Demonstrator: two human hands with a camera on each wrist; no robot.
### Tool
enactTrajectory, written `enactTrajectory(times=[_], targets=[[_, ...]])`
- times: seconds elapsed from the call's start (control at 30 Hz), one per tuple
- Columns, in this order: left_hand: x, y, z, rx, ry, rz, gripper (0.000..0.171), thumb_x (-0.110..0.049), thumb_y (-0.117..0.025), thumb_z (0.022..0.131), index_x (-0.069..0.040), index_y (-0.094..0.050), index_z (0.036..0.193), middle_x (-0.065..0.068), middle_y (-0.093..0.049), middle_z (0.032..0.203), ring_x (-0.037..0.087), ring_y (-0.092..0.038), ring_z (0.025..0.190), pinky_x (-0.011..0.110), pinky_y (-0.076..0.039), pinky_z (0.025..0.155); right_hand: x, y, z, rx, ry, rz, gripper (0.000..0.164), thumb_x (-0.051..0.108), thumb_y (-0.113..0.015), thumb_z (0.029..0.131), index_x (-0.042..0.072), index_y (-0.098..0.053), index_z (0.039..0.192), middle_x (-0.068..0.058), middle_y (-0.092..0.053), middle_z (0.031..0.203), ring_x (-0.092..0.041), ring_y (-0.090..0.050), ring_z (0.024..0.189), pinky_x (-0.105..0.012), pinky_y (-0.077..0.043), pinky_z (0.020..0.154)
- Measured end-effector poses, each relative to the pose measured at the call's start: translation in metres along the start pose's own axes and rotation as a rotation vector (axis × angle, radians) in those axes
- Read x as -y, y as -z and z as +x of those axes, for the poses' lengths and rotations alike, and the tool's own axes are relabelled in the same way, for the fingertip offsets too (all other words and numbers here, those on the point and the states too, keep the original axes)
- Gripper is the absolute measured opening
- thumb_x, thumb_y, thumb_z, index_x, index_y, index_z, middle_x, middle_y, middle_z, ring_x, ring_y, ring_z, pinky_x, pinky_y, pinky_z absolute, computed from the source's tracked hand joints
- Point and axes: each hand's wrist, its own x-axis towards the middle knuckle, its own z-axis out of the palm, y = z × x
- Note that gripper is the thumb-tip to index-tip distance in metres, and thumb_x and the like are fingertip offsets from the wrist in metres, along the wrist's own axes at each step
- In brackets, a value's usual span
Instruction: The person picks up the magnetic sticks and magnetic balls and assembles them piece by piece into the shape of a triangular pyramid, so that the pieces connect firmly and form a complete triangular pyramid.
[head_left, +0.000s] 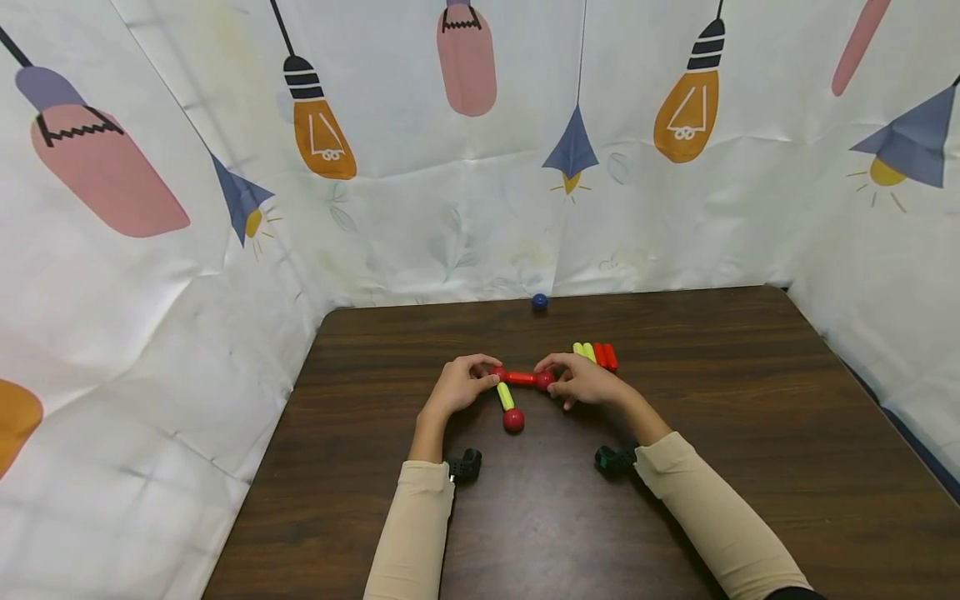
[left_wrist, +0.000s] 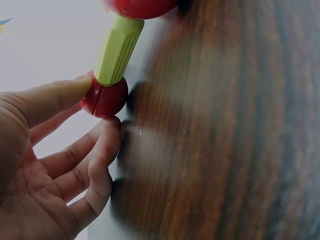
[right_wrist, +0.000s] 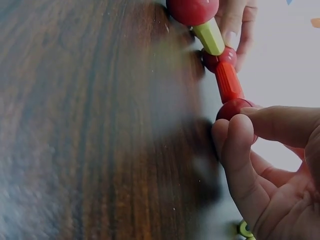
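My left hand (head_left: 459, 385) pinches a red ball (left_wrist: 111, 97) between thumb and fingers, low over the table. From that ball a yellow-green rod (head_left: 506, 397) runs toward me to a second red ball (head_left: 513, 420). An orange-red rod (right_wrist: 229, 82) joins the left-held ball to a third red ball (head_left: 544, 381), which my right hand (head_left: 585, 382) grips with thumb and fingertips. Together the balls and rods form a bent chain on the table. In the left wrist view the orange-red rod is hidden.
Beyond my right hand lie yellow-green rods (head_left: 583, 350) and red rods (head_left: 605, 357) side by side. A blue ball (head_left: 539, 302) sits at the far edge of the dark wooden table (head_left: 720, 517). A printed white cloth (head_left: 480, 225) hangs behind and to the sides.
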Motion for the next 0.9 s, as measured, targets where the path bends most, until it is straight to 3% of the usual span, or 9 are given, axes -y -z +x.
enactTrajectory(times=[0.4, 0.7, 0.9], targets=[[-0.003, -0.001, 0.0, -0.02, 0.027, 0.001, 0.024, -0.027, -0.074, 0.095, -0.021, -0.075, 0.118, 0.003, -0.069, 0.088, 0.018, -0.056, 0.071, 0.03, -0.044, 0.064, 0.001, 0.002, 0.002, -0.018, 0.008, -0.003, 0.034, 0.001, -0.061, 0.1, 0.01, -0.061, 0.133, -0.022, -0.056, 0.131, -0.021, -0.066, 0.075, -0.035, -0.06, 0.063], [-0.002, -0.001, -0.001, -0.049, 0.055, 0.011, 0.021, -0.029, -0.076, 0.093, -0.022, -0.074, 0.114, 0.003, -0.069, 0.09, 0.018, -0.059, 0.075, 0.031, -0.045, 0.067, 0.005, 0.006, 0.013, -0.06, -0.017, 0.015, 0.038, 0.0, -0.063, 0.098, 0.008, -0.06, 0.135, -0.024, -0.056, 0.131, -0.021, -0.064, 0.066, -0.035, -0.06, 0.064], [-0.002, 0.0, -0.001, -0.056, 0.057, 0.01, 0.02, -0.03, -0.077, 0.093, -0.02, -0.073, 0.111, 0.003, -0.068, 0.092, 0.019, -0.06, 0.079, 0.032, -0.046, 0.071, 0.002, 0.011, 0.011, -0.111, 0.015, 0.041, 0.038, -0.001, -0.06, 0.1, 0.006, -0.058, 0.137, -0.025, -0.056, 0.134, -0.021, -0.068, 0.078, -0.036, -0.06, 0.066]])
